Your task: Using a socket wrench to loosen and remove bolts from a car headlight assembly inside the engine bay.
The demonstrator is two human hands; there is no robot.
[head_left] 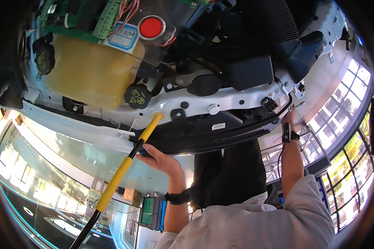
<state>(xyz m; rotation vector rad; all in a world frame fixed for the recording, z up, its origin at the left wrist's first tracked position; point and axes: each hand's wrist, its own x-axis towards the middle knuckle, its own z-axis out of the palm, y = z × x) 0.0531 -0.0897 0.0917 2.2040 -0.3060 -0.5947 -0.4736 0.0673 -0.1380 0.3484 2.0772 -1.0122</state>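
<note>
A long black plastic grille panel (195,142) lies along the front edge of a car's open engine bay. My left hand (160,160) grips its lower left part, thumb on the near side and most fingers hidden beneath. Just above that thumb, a yellow-and-black prop rod (115,182) rises at a slant to the white front crossmember (170,108). At the panel's far right end, my right hand (289,118) is closed on its edge; the fingertips are small and partly covered.
A yellowish fluid tank (93,70) with a black cap (137,96) stands at the left of the bay. Above it are a green circuit board (72,18), loose wires and a red push button (151,27). A cardboard box (131,196) sits behind on the left.
</note>
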